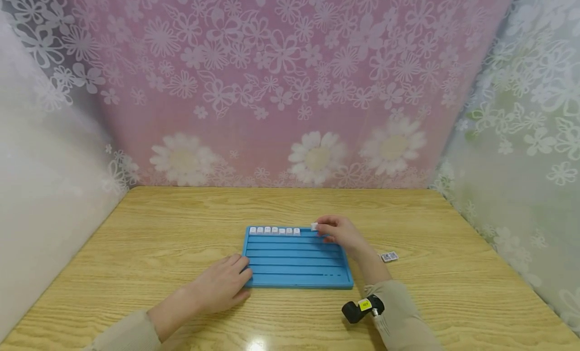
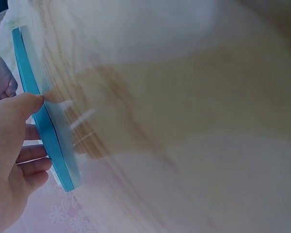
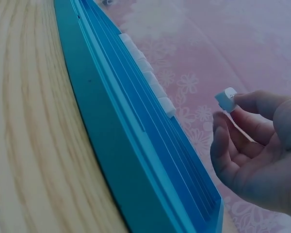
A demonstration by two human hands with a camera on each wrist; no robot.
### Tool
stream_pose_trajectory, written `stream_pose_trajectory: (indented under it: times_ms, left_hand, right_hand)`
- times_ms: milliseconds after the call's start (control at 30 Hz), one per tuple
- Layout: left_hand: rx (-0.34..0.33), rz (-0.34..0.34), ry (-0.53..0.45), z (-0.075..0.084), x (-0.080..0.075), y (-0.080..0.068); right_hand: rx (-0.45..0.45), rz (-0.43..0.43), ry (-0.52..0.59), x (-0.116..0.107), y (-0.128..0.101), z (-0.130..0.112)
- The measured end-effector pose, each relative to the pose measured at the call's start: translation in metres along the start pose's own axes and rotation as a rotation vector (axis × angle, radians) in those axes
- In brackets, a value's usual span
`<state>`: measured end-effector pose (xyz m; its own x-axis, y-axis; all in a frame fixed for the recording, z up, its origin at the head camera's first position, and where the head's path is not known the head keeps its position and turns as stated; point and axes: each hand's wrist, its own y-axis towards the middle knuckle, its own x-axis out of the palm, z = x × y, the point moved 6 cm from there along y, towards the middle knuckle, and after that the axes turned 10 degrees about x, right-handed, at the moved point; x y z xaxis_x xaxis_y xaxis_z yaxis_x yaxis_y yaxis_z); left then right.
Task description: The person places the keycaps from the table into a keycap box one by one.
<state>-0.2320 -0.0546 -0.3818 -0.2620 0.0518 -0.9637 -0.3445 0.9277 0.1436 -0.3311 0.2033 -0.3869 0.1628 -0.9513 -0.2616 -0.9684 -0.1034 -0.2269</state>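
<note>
A blue grooved tray (image 1: 296, 283) lies flat on the wooden table (image 1: 158, 230). Several small white keycaps (image 1: 274, 231) stand in a row along its far groove. My right hand (image 1: 337, 231) hovers over the tray's far right corner and pinches one more white keycap (image 1: 314, 226) at its fingertips; the right wrist view shows that keycap (image 3: 226, 98) held clear of the tray (image 3: 131, 145), a short way past the end of the row (image 3: 150, 80). My left hand (image 1: 222, 283) rests on the table with relaxed fingers touching the tray's near left edge (image 2: 51, 141).
A small flat printed piece (image 1: 389, 257) lies on the table right of the tray. Flowered curtains wall the table at the back and on both sides. A black camera (image 1: 361, 308) sits on my right wrist.
</note>
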Motion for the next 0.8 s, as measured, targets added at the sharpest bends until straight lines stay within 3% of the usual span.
stream_pose_trajectory:
  times_ms: [300, 800]
  left_hand:
    - [0.000, -0.001, -0.002, 0.000, 0.000, 0.000]
    - [-0.015, -0.009, -0.026, 0.000, -0.001, -0.001]
  right_hand:
    - [0.035, 0.112, -0.114, 0.002, 0.007, 0.000]
    - [0.015, 0.159, -0.261, 0.013, 0.016, 0.002]
